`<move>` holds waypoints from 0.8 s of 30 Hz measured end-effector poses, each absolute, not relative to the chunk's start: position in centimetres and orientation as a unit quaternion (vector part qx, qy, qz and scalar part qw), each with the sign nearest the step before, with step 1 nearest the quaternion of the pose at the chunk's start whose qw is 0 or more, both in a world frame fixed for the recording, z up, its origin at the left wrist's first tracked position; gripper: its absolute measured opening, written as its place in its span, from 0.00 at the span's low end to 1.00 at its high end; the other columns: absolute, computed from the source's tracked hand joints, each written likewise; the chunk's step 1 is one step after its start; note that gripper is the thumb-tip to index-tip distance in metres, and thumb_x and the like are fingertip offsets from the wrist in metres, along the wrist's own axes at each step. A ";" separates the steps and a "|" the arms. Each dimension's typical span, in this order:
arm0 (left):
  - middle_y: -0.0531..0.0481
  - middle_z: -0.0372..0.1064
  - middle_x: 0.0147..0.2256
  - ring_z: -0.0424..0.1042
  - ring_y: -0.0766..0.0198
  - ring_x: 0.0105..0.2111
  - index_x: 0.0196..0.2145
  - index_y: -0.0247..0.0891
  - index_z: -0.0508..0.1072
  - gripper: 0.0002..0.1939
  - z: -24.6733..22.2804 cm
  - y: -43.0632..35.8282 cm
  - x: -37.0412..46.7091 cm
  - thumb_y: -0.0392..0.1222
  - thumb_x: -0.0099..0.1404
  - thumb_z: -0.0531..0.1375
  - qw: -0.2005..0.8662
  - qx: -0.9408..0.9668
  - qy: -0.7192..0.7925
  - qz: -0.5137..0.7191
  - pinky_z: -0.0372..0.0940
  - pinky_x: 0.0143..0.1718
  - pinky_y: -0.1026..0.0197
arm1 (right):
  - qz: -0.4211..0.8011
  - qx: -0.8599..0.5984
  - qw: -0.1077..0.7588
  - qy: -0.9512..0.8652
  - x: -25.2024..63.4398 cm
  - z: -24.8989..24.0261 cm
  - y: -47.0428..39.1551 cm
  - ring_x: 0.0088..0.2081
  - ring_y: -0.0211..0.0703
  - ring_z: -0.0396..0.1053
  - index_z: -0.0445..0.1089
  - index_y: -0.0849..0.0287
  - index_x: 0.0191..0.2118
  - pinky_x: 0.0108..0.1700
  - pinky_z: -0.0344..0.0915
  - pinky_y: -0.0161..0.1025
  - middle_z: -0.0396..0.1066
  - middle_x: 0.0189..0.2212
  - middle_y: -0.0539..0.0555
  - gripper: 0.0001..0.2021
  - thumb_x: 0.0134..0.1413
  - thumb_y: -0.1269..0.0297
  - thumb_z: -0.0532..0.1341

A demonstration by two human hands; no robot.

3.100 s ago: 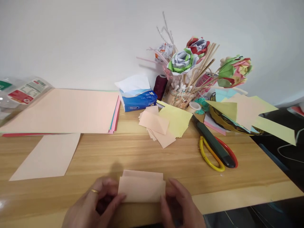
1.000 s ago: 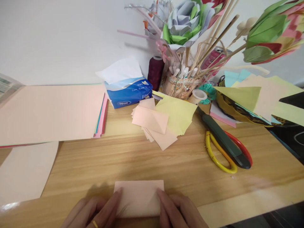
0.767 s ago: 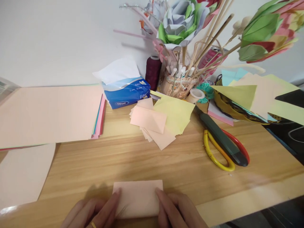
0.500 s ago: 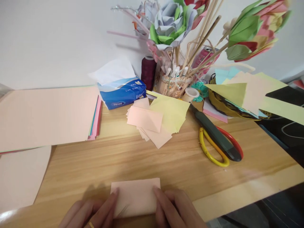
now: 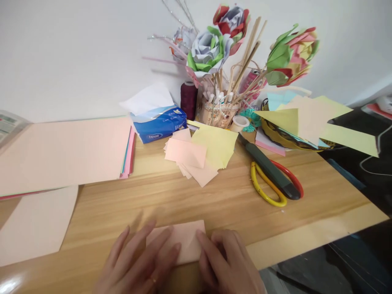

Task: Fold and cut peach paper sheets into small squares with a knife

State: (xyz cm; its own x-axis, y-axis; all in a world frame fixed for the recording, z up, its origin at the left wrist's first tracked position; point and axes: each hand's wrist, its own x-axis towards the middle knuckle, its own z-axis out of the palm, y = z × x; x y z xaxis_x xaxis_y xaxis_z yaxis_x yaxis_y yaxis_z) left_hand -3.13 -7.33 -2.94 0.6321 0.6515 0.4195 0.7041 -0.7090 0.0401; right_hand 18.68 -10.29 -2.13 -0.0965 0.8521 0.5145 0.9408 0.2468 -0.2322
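A small folded pink paper lies on the wooden table near its front edge. My left hand rests over the left part of the paper, its fingers spread and slightly blurred. At the paper's right edge, my right hand pinches it between thumb and index finger, the other fingers curled. Farther back are several small pink papers, partly on top of yellow sheets.
Stacked large sheets lie at left, beside a blue tissue pack. Scissors and a dark-handled cutter lie at right. Paper flowers stand in a holder behind; a basket holds coloured paper.
My left hand has moved right and spread its fingers across the paper. My right hand still holds the right edge. The camera view has shifted slightly.
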 end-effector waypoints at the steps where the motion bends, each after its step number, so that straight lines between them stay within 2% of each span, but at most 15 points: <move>1: 0.55 0.72 0.45 0.65 0.58 0.52 0.51 0.56 0.68 0.17 -2.7 -7.3 -2.8 0.40 0.68 0.51 0.069 -0.905 -0.367 -0.202 0.53 0.57 0.49 | -0.085 -0.600 0.286 -0.743 18.8 -2.0 -10.2 0.24 0.34 0.62 0.72 0.58 0.39 0.25 0.61 0.29 0.63 0.22 0.50 0.14 0.57 0.72 0.50; 5: 0.53 0.71 0.45 0.64 0.57 0.52 0.47 0.53 0.71 0.16 -2.0 -6.9 -1.7 0.41 0.69 0.48 0.076 -0.902 -0.360 -0.227 0.49 0.59 0.46 | -0.144 -0.589 0.294 -0.739 18.0 -2.1 -10.8 0.31 0.38 0.69 0.73 0.56 0.41 0.34 0.65 0.33 0.71 0.29 0.53 0.12 0.58 0.66 0.53; 7: 0.53 0.72 0.42 0.66 0.58 0.49 0.44 0.51 0.73 0.17 -1.7 -6.7 -1.4 0.39 0.70 0.46 0.080 -0.892 -0.363 -0.257 0.49 0.58 0.47 | -0.167 -0.575 0.314 -0.737 16.9 -2.6 -11.4 0.36 0.40 0.70 0.74 0.55 0.42 0.39 0.64 0.36 0.73 0.33 0.54 0.16 0.62 0.58 0.49; 9: 0.54 0.72 0.39 0.67 0.60 0.46 0.43 0.50 0.74 0.18 -1.4 -6.6 -1.3 0.37 0.71 0.45 0.088 -0.891 -0.361 -0.261 0.50 0.58 0.49 | -0.171 -0.557 0.340 -0.738 15.9 -3.0 -12.0 0.37 0.39 0.71 0.74 0.55 0.41 0.41 0.63 0.35 0.75 0.34 0.53 0.24 0.65 0.55 0.42; 13: 0.54 0.74 0.40 0.69 0.63 0.46 0.46 0.47 0.73 0.16 -1.2 -7.3 -1.7 0.37 0.71 0.47 0.103 -0.909 -0.341 -0.215 0.53 0.57 0.55 | -0.169 -0.544 0.359 -0.740 15.1 -3.3 -12.3 0.38 0.36 0.70 0.74 0.58 0.40 0.44 0.60 0.34 0.76 0.35 0.50 0.24 0.66 0.57 0.42; 15: 0.53 0.74 0.42 0.69 0.63 0.48 0.47 0.44 0.72 0.16 -1.2 -8.1 -1.9 0.36 0.71 0.47 0.105 -0.905 -0.341 -0.233 0.51 0.59 0.55 | -0.174 -0.539 0.361 -0.741 15.2 -3.2 -12.3 0.40 0.36 0.70 0.74 0.59 0.40 0.45 0.59 0.35 0.76 0.36 0.50 0.24 0.66 0.56 0.42; 19: 0.52 0.67 0.53 0.61 0.60 0.56 0.52 0.40 0.69 0.19 -1.4 -9.6 -2.2 0.37 0.72 0.42 0.114 -0.910 -0.341 -0.206 0.43 0.63 0.53 | -0.169 -0.533 0.341 -0.755 15.7 -3.1 -12.5 0.43 0.38 0.69 0.73 0.60 0.44 0.47 0.57 0.37 0.76 0.40 0.52 0.25 0.66 0.54 0.41; 24: 0.52 0.63 0.56 0.57 0.59 0.59 0.54 0.37 0.66 0.21 -1.3 -9.8 -3.3 0.33 0.73 0.40 0.165 -0.918 -0.321 -0.163 0.46 0.62 0.52 | -0.147 -0.538 0.298 -0.774 17.9 -2.5 -13.2 0.46 0.38 0.69 0.71 0.56 0.47 0.51 0.54 0.38 0.74 0.45 0.51 0.18 0.65 0.57 0.47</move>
